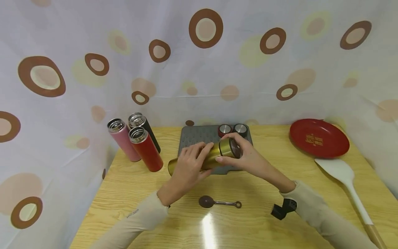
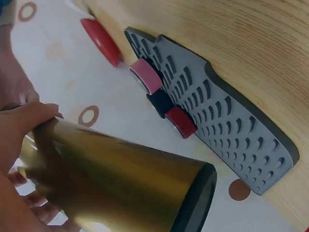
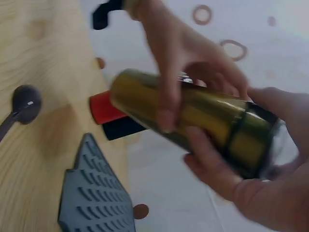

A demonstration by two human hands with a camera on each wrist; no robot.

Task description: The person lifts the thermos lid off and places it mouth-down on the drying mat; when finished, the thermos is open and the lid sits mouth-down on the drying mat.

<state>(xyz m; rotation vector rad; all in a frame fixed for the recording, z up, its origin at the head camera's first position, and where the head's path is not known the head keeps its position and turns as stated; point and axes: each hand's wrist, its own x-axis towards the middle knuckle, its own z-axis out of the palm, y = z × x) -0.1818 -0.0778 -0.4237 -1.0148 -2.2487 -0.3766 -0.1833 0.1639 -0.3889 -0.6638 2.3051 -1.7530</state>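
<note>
A gold thermos bottle (image 1: 212, 162) is held tilted above the table, its lid end up and to the right. My left hand (image 1: 189, 166) grips the bottle's body, fingers wrapped over the top. With thumb and fingers, my right hand (image 1: 250, 159) holds the lid (image 1: 229, 147), which sits on the bottle. In the left wrist view the dark base of the gold bottle (image 2: 120, 174) faces the camera. Behind the hands, a grey drying mat (image 1: 187, 136) carries a red lid (image 1: 224, 130), a black lid (image 1: 240, 130) and a pink lid (image 2: 146, 76).
Lidless pink (image 1: 125, 143), red (image 1: 147, 150) and black (image 1: 151, 134) bottles stand at the left. A dark spoon (image 1: 206, 201) lies in front of the hands. At the right are a red plate (image 1: 320, 138) and a white spatula (image 1: 339, 172). A patterned curtain (image 1: 248, 79) hangs behind.
</note>
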